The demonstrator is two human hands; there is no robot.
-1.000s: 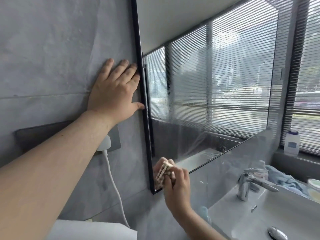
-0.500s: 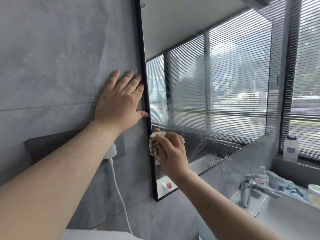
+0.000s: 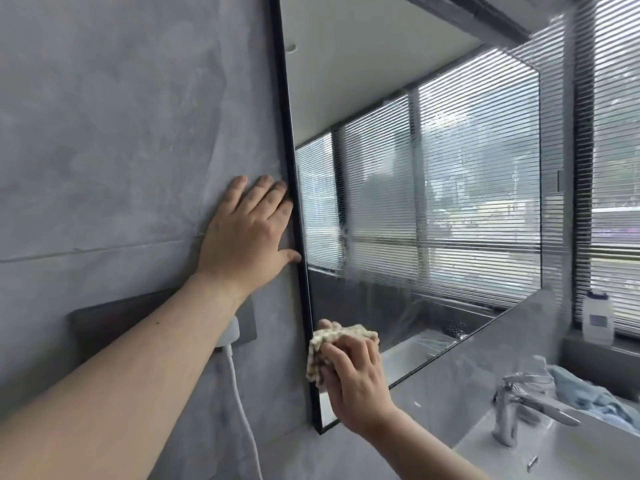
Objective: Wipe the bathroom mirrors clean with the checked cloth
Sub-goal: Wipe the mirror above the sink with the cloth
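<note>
Two hands are in view: the right hand (image 3: 356, 382) grips the bunched cream-and-tan checked cloth (image 3: 332, 344) and presses it against the lower left corner of the black-framed rectangular wall mirror (image 3: 433, 209), just beside the frame's vertical edge. The left hand (image 3: 247, 233) lies flat with straight fingers on the grey tiled wall (image 3: 121, 133), thumb touching the frame. Most streaked glass lies above and right of the cloth, nearer the right hand.
</note>
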